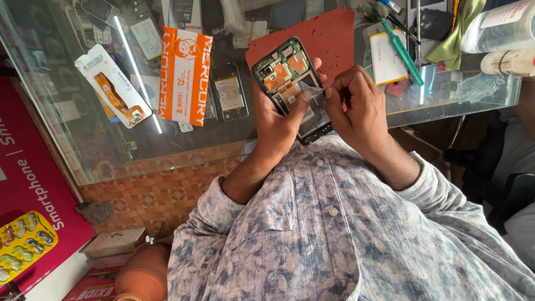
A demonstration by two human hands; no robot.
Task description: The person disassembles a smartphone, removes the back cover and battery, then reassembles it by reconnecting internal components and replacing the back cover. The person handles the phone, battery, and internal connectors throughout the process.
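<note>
My left hand [277, 120] grips an opened smartphone [285, 71] with its back cover off, showing orange and green circuit parts inside. My right hand [356, 106] pinches a small clear strip of film [316, 93] at the phone's middle, thumb and forefinger closed on it. Both hands hold the phone just above the near edge of the glass counter [72, 120], close to my patterned shirt.
On the glass lie an orange and white packet [185, 75], a white packet with an orange flex cable [114, 86], a red mat [329, 33], a flat battery [387, 56], a green-handled tool [402, 51] and clear bottles [501, 28]. A clay pot [144, 273] sits below.
</note>
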